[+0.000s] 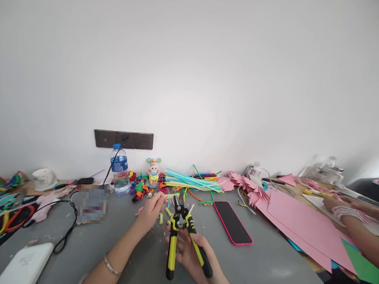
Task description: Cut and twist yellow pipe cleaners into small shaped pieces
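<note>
My left hand is closed, its fingertips pinching a short pale yellow-green pipe cleaner. The free end of that piece reaches toward the jaws of the wire strippers; whether it touches the blades I cannot tell. My right hand is wrapped round the yellow-and-black handles, which stand spread apart, jaws pointing away from me. Below the jaws, several short cut yellow-green pieces lie on the grey table. Behind them is a bundle of long pipe cleaners, mostly turquoise and yellow.
A phone in a pink case lies right of the strippers. A water bottle, a small toy figure and a white power bank are on the table. At right, another person's hand is near pink paper sheets.
</note>
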The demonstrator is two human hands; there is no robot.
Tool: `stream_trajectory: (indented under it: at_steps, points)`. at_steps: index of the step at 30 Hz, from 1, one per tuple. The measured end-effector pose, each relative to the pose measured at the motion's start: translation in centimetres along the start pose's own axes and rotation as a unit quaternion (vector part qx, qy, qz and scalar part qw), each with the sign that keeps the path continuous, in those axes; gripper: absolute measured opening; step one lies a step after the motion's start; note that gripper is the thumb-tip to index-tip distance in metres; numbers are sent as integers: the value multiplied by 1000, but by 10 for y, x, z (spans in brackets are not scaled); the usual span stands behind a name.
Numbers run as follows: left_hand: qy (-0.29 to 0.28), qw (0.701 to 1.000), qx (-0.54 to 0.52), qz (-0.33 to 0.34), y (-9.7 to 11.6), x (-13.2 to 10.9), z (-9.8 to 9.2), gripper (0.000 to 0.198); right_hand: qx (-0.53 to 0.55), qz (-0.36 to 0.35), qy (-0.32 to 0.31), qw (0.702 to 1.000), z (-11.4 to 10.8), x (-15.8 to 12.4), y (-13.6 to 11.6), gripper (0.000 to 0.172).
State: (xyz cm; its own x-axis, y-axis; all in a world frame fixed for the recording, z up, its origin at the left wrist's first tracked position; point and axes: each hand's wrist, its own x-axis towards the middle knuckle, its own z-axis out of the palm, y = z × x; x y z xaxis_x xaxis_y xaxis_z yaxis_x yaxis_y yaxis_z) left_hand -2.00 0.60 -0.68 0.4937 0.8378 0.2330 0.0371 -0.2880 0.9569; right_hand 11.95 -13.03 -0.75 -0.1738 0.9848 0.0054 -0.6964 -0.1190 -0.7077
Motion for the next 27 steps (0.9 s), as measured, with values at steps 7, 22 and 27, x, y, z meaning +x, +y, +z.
stream_trajectory:
  at_steps: [7, 22, 27]
  points:
    - [-31, 975, 209, 74, 15, -9, 0, 30, 6, -17, 33, 999, -6, -4, -5, 34]
    - [-60, 942, 311, 107, 24, -13, -1, 29, -115, -32, 129, 984, 8, -18, -4, 43]
    - [-38, 954, 276, 108, 16, -9, -8, 29, -83, -120, 155, 977, -1, -14, -15, 59]
